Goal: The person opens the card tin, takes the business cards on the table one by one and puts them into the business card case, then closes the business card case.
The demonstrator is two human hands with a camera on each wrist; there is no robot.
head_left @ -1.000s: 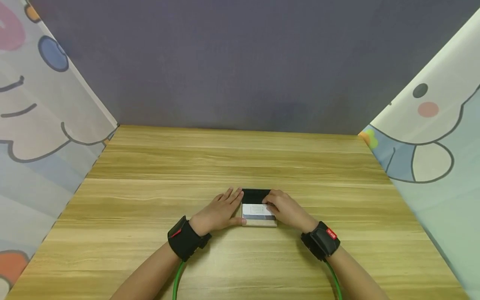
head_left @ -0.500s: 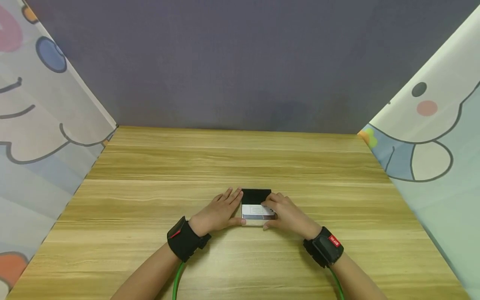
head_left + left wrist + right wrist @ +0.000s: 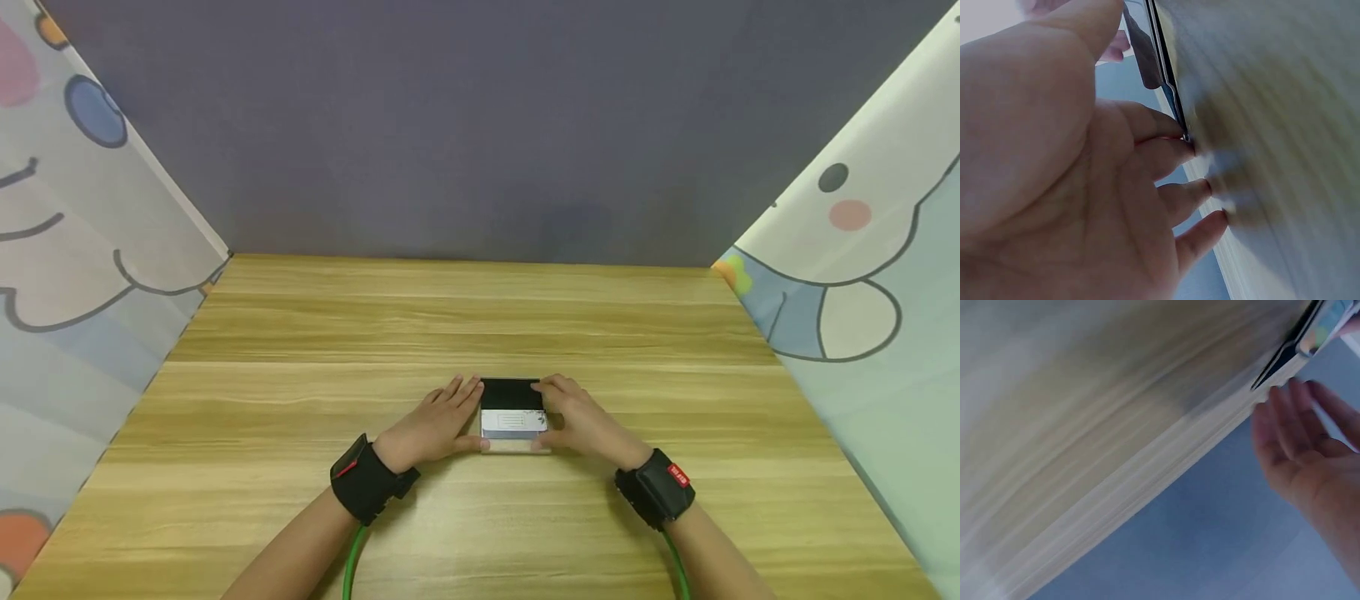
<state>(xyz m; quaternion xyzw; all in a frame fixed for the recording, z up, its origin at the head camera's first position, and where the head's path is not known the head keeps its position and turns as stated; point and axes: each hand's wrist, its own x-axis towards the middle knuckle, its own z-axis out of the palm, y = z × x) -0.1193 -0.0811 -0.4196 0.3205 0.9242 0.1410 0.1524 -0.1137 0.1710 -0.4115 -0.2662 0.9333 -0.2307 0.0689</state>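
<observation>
A small card case (image 3: 511,394) lies unfolded on the wooden table, its black lid half flat toward the far side. In its near half sits a white card (image 3: 513,419) with faint printed lines and a grey band. My left hand (image 3: 429,430) lies along the case's left side, fingers extended, thumb at the near left corner. In the left wrist view, its fingertips (image 3: 1186,149) come down at the case's thin edge. My right hand (image 3: 587,425) is at the right side, thumb over the near right corner. Its fingers (image 3: 1285,419) are loosely bent beside the lid in the right wrist view.
The wooden table (image 3: 337,333) extends around the case on all sides. A dark grey panel (image 3: 480,125) stands along its far edge, with cartoon-printed sheets (image 3: 862,275) at both sides. Green cables (image 3: 353,558) run from the black wrist bands (image 3: 366,481).
My right fingers have come off the card and moved out to the case's right edge, uncovering the card's right end. My left hand keeps its place.
</observation>
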